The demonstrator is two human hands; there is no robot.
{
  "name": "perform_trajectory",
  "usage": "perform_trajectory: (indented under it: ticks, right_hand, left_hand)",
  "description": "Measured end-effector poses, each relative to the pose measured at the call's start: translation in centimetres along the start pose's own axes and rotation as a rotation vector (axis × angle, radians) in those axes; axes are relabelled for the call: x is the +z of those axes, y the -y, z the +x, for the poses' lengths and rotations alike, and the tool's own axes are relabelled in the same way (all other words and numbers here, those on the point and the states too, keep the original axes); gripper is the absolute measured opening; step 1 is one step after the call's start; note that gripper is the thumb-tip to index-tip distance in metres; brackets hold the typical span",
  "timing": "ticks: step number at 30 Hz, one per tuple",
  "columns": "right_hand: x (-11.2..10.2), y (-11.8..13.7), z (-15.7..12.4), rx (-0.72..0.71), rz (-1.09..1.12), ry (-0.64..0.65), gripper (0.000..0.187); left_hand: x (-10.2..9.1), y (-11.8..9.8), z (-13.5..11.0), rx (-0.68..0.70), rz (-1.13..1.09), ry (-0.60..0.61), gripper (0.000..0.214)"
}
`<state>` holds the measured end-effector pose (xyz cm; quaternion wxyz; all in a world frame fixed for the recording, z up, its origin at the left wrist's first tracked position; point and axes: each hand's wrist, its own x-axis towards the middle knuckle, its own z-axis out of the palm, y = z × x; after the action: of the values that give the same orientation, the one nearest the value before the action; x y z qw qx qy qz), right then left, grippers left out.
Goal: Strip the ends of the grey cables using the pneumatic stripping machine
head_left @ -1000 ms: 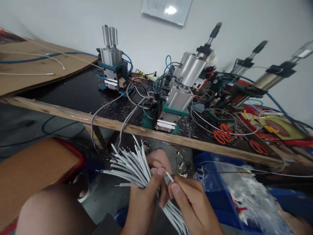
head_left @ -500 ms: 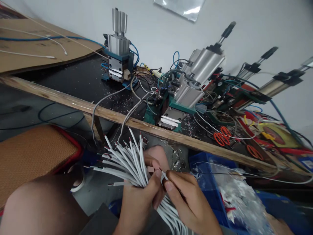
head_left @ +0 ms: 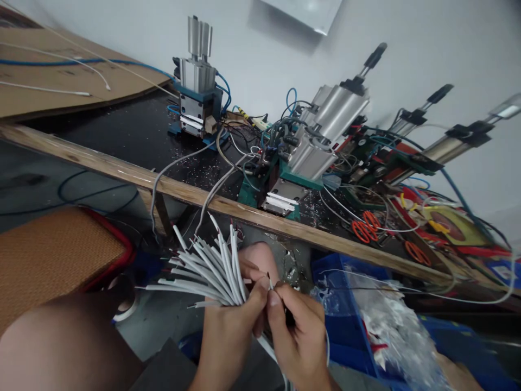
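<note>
Head camera: both hands were close together, low in the view and short of the bench [head_left: 195, 196], with its black top and pale wooden front edge. The left hand [head_left: 233, 326] was closed around a thick bundle of white-sheathed round cables [head_left: 205, 269], whose cut ends fanned out beyond its thumb, to the left and towards the bench; a few showed dark or reddish cores. White lengths also ran below the hands, down and to the right, partly hidden by the right hand [head_left: 299, 328].

That right hand was pinched, thumb against fingers, on one thin white cable end with a dark tip [head_left: 271, 283]. This end lay between the two hands, just beside the left thumb, and stood apart from the fan. Its short visible length pointed away from the person and slightly left, more steeply than most of the bundle. The right hand held it, yet the left thumb and fingertips were so near that I could not tell whether they touched it.

Farther off, ahead and slightly right, a silver-cylindered machine with a green metal base [head_left: 303, 163] stood on the bench.
</note>
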<state>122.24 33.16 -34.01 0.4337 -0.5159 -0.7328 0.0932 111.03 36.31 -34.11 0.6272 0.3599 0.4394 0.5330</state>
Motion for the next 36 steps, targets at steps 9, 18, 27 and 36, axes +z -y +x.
perform_trajectory:
  ticks: [9,18,27,36]
  right_hand:
    - [0.2,0.0,0.5,-0.007,-0.036,0.010,0.034]
    - [-1.1,-1.8,1.3,0.169,0.298,0.097,0.030]
    - [-3.6,-5.3,3.0,-0.325,0.215,0.270,0.027]
    - [-3.3,-9.6,4.8,-0.404,-0.282,-0.125,0.041]
  left_hand:
    - [0.0,1.6,-0.2,-0.044,-0.128,-0.020,0.029]
    - [-0.5,2.8,1.0,-0.111,-0.348,0.063,0.032]
    - [0.2,2.3,2.8,-0.197,-0.473,0.055,0.036]
    - [0.8,1.7,4.3,-0.226,-0.577,-0.171,0.046]
